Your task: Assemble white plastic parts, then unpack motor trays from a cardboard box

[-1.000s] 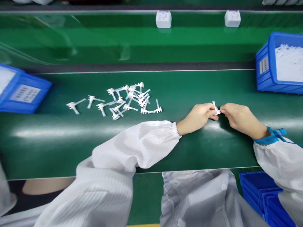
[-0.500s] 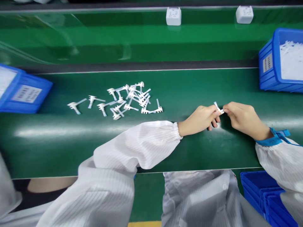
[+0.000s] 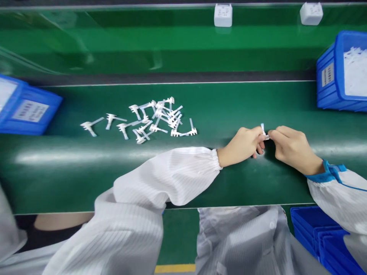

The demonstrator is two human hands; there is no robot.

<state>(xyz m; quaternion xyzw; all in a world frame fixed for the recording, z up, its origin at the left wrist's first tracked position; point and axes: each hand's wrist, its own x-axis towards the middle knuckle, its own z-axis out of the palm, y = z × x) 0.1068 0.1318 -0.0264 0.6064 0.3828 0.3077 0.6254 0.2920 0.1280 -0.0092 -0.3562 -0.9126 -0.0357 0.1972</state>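
Observation:
My left hand point(image 3: 243, 144) and my right hand point(image 3: 292, 147) meet over the green belt point(image 3: 200, 175), fingertips pinched together on one small white plastic part point(image 3: 263, 131) held between them. A short stem of the part sticks up above my fingers. To the left lies a loose pile of several similar white plastic parts point(image 3: 156, 118), a forearm's length from my left hand. Both arms wear white striped sleeves.
A blue bin point(image 3: 329, 76) holding white parts stands at the far right. Another blue bin point(image 3: 25, 110) with a label sits at the left. Stacked blue trays point(image 3: 318, 236) are at the lower right. Two white blocks point(image 3: 223, 15) sit on the far rail.
My hands stay pinched on the white part, shifting slightly as the fingers work it. The view has drifted, so the far bins and blocks appear further right.

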